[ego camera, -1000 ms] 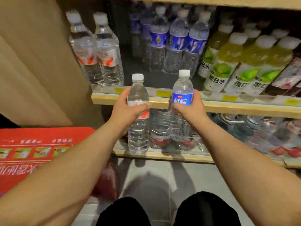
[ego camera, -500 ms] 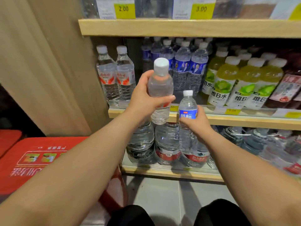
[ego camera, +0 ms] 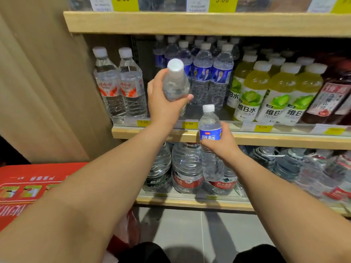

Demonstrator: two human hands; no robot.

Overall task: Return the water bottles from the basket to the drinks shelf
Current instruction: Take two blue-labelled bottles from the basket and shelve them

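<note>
Now both hands (ego camera: pixel 165 105) gripping bottles (ego camera: pixel 175 82), shelf (ego camera: pixel 266 137)

At frame centre the left hand (ego camera: pixel 165 107) holds a tilted bottle (ego camera: pixel 175 82) in front of the middle shelf (ego camera: pixel 266 138). Lower and to its right, the right hand (ego camera: pixel 222 144) holds a smaller bottle (ego camera: pixel 209 128) upright before the shelf edge. Two bottles (ego camera: pixel 119 84) stand at the shelf's left end, a row of drinks (ego camera: pixel 275 93) at its right. Large jugs (ego camera: pixel 187 168) stand on the lower shelf (ego camera: pixel 190 203). A carton (ego camera: pixel 28 188) lies at lower left.
</note>
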